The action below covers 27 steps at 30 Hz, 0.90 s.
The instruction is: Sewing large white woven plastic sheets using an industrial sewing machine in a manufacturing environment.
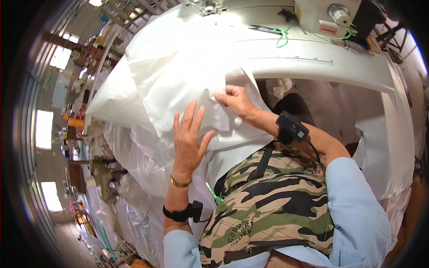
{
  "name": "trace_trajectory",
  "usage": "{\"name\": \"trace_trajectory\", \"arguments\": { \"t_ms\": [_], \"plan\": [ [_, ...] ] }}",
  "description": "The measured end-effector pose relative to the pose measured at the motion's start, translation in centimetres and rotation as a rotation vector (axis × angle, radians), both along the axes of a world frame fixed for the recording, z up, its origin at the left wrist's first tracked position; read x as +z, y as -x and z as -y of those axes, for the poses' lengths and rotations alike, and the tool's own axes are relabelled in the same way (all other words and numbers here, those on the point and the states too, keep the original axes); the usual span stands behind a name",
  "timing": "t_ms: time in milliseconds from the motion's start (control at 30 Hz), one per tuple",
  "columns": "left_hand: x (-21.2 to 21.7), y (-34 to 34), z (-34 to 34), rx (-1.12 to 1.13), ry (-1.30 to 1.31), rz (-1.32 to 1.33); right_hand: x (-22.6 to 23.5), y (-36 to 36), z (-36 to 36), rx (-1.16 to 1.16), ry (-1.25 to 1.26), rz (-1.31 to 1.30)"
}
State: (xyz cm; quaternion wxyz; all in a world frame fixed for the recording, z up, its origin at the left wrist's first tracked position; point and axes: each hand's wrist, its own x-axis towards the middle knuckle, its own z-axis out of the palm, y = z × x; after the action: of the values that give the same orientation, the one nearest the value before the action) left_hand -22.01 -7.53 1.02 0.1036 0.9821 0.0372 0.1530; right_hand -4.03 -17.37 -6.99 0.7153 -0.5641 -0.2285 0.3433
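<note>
A large sheet of smooth white fabric [174, 85] spreads over a sewing machine table [286, 51] and hangs down toward my lap. Over its near part, my left hand [187, 138] has its fingers stretched and the thumb held apart, with nothing in its grip. Just right of it, my right hand [237, 102] pinches a raised fold of the fabric between thumb and fingers. The sewing machine's needle area [209, 8] lies at the top, beyond the fabric and partly washed out by bright light.
The machine body [319, 18] with a round knob stands at the upper right. Green thread [282, 38] and dark scissors-like tools lie on the table. Clear plastic sheeting [143, 152] hangs on the left. An opening [321, 96] in the tabletop lies right of my hand.
</note>
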Motion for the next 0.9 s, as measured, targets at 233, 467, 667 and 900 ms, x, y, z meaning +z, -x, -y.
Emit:
{"name": "trace_trajectory", "arguments": {
  "t_ms": [233, 467, 667, 900],
  "plan": [
    [-1.6, -0.1, 0.8, 0.005, -0.319, 0.301, 6.8, 2.5, 0.0, 0.176, -0.305, 0.013],
    [3.2, -1.9, -2.4, 0.348, -0.067, 0.694, 6.8, 0.9, -1.3, -0.037, -0.27, 0.042],
    [8.4, -5.2, -4.9, 0.328, 0.417, 0.847, 6.9, -3.6, -4.3, -0.343, -0.142, -0.208],
    [13.3, -7.9, -5.3, 0.11, 0.15, 0.783, 6.5, -5.3, -7.7, 0.05, -0.056, -0.435]
  ]
}}
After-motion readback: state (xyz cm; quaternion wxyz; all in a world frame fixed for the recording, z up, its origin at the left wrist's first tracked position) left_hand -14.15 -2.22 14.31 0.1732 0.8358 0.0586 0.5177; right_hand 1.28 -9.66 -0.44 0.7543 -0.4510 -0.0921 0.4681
